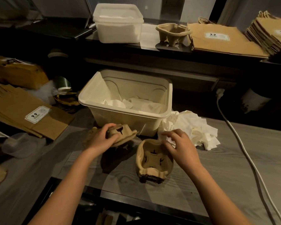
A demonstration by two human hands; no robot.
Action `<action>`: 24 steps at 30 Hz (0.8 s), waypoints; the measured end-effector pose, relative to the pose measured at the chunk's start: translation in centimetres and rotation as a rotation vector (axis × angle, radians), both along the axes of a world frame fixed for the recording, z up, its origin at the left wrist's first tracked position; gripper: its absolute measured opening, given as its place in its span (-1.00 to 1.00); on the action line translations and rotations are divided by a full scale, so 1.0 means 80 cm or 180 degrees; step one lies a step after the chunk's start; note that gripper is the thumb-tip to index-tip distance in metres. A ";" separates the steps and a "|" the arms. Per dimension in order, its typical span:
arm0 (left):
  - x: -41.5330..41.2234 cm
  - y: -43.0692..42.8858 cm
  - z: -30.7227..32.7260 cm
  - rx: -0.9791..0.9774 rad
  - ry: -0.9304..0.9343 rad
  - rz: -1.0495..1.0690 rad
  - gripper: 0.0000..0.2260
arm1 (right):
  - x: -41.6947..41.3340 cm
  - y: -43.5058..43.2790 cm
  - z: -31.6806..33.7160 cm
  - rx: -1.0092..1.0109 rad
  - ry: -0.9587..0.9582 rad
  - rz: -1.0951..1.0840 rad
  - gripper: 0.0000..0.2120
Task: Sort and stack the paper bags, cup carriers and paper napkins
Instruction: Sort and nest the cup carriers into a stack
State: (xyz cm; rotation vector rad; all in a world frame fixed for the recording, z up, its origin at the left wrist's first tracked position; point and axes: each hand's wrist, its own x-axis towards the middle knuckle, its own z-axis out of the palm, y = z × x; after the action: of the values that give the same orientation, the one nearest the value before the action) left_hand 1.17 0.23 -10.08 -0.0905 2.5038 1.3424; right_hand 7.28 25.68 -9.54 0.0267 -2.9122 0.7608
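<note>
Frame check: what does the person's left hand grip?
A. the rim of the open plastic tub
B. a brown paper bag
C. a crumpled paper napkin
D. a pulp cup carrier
D: the left hand curls round a brown cup carrier just in front of the open tub, while the right hand is at the far rim of a second carrier lying on the table.
</note>
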 end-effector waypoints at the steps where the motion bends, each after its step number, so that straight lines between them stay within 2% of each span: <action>1: -0.001 0.001 0.011 0.0144 -0.0160 0.0054 -0.68 | 0.001 -0.002 0.004 -0.0074 0.0164 0.0095 -0.73; 4: 0.002 0.002 0.042 0.0567 -0.0589 0.0082 -0.75 | 0.001 -0.016 0.016 -0.0194 0.0725 0.0430 -0.71; 8: 0.012 0.004 0.065 0.0736 -0.0725 -0.0269 -0.91 | -0.003 -0.043 0.031 -0.0199 0.1188 0.0818 -0.60; 10: 0.017 0.012 0.073 0.0677 -0.0704 -0.0541 -0.88 | -0.007 -0.055 0.038 -0.0022 0.1281 0.0940 -0.57; 12: 0.021 0.020 0.081 0.0658 -0.0698 -0.0778 -0.82 | -0.011 -0.061 0.044 0.0088 0.1420 0.0993 -0.63; 15: 0.024 0.026 0.090 0.1022 -0.0622 -0.0887 -0.68 | -0.014 -0.056 0.053 -0.0050 0.1581 0.0750 -0.72; 18: 0.023 0.024 0.092 0.1512 -0.0364 -0.1010 -0.46 | -0.013 -0.041 0.065 -0.0855 0.1102 0.0232 -0.83; 20: 0.021 0.027 0.090 0.1382 -0.0120 -0.1076 -0.44 | -0.013 -0.031 0.067 -0.1243 0.0492 0.0003 -0.65; 22: 0.020 0.035 0.085 0.1092 0.0119 -0.1123 -0.44 | -0.012 -0.024 0.067 -0.1239 0.0122 -0.0027 -0.45; 24: 0.018 0.044 0.075 0.1049 0.0176 -0.1085 -0.52 | -0.008 -0.017 0.065 -0.1078 -0.0024 0.0000 -0.48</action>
State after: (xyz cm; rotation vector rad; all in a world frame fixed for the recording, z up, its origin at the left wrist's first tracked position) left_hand 2.63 3.73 -4.08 0.4284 2.1734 1.5935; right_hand 6.66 24.34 -4.33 -0.0098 -2.7481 1.2429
